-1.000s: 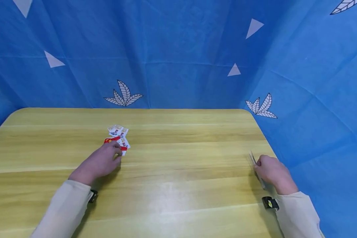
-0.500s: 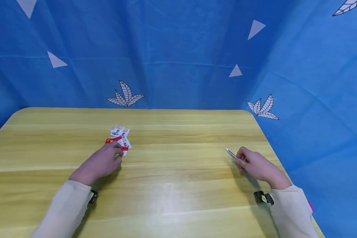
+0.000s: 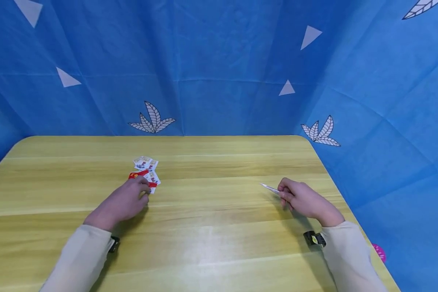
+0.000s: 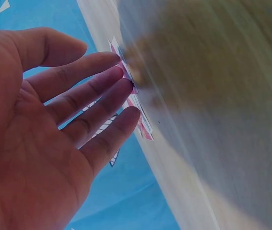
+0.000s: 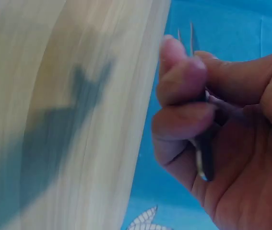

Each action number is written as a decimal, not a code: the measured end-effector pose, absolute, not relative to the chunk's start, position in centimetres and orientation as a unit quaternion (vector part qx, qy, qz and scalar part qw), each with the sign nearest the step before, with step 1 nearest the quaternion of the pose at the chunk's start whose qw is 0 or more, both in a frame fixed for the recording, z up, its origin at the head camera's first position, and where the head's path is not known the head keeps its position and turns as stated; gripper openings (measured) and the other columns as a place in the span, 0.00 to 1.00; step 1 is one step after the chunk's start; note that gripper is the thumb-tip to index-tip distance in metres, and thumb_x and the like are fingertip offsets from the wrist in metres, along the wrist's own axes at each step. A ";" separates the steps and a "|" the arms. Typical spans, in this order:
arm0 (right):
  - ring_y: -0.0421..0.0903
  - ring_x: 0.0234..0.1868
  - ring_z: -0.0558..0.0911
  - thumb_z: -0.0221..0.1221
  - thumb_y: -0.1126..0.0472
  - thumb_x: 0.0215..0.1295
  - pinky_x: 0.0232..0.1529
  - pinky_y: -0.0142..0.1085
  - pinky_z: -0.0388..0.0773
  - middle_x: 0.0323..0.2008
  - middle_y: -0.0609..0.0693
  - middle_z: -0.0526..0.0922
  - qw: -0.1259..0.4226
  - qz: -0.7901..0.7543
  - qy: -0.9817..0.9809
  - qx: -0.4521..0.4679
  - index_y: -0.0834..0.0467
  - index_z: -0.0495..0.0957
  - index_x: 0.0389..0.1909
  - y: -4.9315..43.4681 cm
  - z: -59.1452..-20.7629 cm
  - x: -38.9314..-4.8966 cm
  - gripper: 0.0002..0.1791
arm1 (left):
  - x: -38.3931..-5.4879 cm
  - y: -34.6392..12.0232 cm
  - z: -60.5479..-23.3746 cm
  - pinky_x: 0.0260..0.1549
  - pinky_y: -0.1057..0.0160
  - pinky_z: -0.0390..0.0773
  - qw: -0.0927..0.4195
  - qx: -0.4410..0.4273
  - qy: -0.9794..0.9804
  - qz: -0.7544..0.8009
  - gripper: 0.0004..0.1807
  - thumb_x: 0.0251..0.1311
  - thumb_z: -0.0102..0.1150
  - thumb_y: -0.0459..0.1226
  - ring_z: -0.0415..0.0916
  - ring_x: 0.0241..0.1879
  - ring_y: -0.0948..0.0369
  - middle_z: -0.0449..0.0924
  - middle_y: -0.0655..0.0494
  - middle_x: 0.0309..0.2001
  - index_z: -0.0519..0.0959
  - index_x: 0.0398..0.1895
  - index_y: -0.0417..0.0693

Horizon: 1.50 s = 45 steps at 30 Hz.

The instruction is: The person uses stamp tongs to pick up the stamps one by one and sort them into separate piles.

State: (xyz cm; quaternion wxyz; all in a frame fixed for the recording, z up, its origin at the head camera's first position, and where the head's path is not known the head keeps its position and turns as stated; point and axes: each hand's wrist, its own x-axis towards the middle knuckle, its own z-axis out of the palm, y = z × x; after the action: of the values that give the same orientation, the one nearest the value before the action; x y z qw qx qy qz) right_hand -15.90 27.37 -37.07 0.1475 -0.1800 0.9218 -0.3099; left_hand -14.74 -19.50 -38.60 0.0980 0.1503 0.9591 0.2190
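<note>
At the left of the table, several small printed paper pieces [image 3: 146, 163], white with red and coloured marks, lie overlapping in a pile. My left hand [image 3: 125, 200] is over the near edge of this pile, partly covering a red-banded piece [image 3: 138, 174]. In the left wrist view its fingers [image 4: 92, 91] are fairly straight and spread, their tips at the pieces. On the right, my right hand [image 3: 306, 200] pinches a pair of metal tweezers [image 3: 269, 187] above the table, pointing left. In the right wrist view the tweezers' two tips [image 5: 192, 38] stand apart.
The light wooden table [image 3: 211, 227] has rounded far corners. A blue cloth [image 3: 219, 61] with leaf and triangle prints hangs behind it and along its right side. A pink round patch [image 3: 378, 252] shows beside the right edge.
My right hand has moved left from near the table's right edge, and the tweezers have swung round to point left. My left hand and the paper pieces have stayed in place.
</note>
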 end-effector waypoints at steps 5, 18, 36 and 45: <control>0.45 0.23 0.72 0.48 0.69 0.75 0.24 0.36 0.70 0.26 0.51 0.78 0.132 -0.290 0.928 -0.195 0.64 0.74 0.44 26.1 -36.8 -16.6 0.07 | -14.8 -19.3 -38.7 0.57 0.39 0.69 0.098 0.147 0.960 0.217 0.15 0.64 0.54 0.31 0.70 0.55 0.41 0.71 0.36 0.57 0.81 0.50 0.31; 0.43 0.21 0.69 0.53 0.60 0.74 0.25 0.38 0.68 0.24 0.50 0.76 0.135 -0.296 0.920 -0.220 0.61 0.79 0.41 21.5 -37.6 -18.6 0.10 | -14.7 -19.5 -38.6 0.56 0.40 0.70 0.096 0.149 0.960 0.218 0.15 0.63 0.53 0.30 0.70 0.54 0.41 0.72 0.37 0.55 0.80 0.49 0.29; 0.42 0.24 0.69 0.54 0.57 0.73 0.30 0.37 0.69 0.28 0.49 0.78 0.183 -0.350 0.888 -0.237 0.60 0.81 0.41 15.2 -38.7 -19.7 0.11 | -14.9 -19.5 -38.9 0.55 0.40 0.70 0.094 0.152 0.956 0.233 0.15 0.63 0.53 0.30 0.70 0.54 0.41 0.72 0.36 0.55 0.81 0.48 0.29; 0.42 0.22 0.67 0.53 0.57 0.74 0.27 0.36 0.67 0.25 0.47 0.75 0.191 -0.353 0.883 -0.243 0.60 0.81 0.40 13.5 -38.6 -20.0 0.12 | -14.8 -19.7 -39.0 0.54 0.40 0.72 0.065 0.168 0.955 0.238 0.12 0.62 0.53 0.28 0.72 0.51 0.42 0.74 0.38 0.51 0.82 0.44 0.29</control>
State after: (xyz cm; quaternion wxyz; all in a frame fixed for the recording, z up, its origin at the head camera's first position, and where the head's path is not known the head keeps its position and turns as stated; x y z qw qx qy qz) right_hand -20.02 13.47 -38.58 0.1914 -0.2429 0.8832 -0.3526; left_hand -14.80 -19.75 -38.96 0.0650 0.1679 0.9545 0.2376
